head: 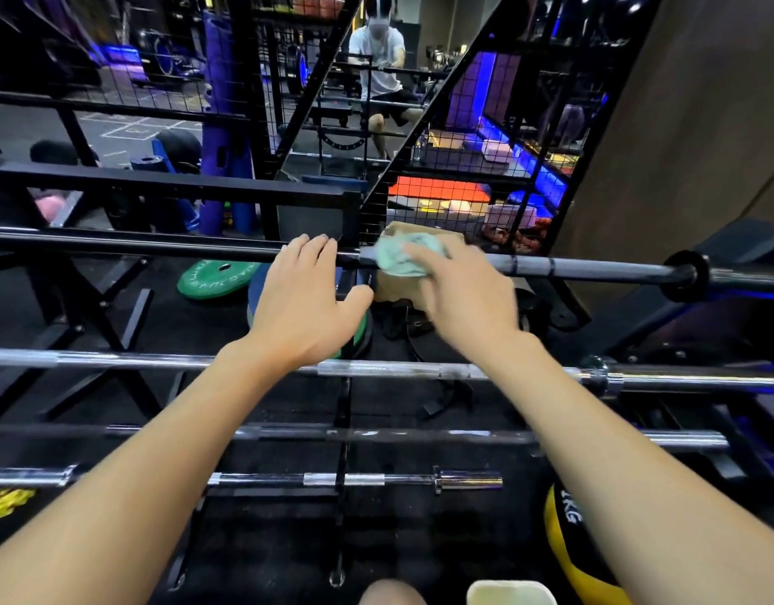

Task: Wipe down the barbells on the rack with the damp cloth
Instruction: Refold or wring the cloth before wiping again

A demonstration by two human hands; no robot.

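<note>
The top barbell (595,267) is a long dark bar that lies flat across the rack (346,451). Its left part looks black and shiny. Its right part looks grey, with thin dark rings, and it ends at a round black collar.

The cloth (396,259) is pale green and all bunched up. It sits right on the top barbell, near the middle. The right hand (459,294) presses the cloth onto the bar, with its fingers curled over it. This hand looks a bit blurry.

The left hand (304,299) rests on the same bar, just beside the cloth. Its fingers are straight and lie over the bar, and the thumb sticks out to the side.

Three more barbells lie lower on the rack, nearer the person. The silver barbell (114,360) is shiny, and both arms reach over it. Below it is a darker barbell (420,435). The short barbell (363,479) is nearest.

A brown cardboard box (402,288) stands behind the top barbell, partly hidden by the cloth and the right hand. What is in it cannot be seen.

A green weight plate (215,277) lies flat on the dark floor under the bars.
</note>
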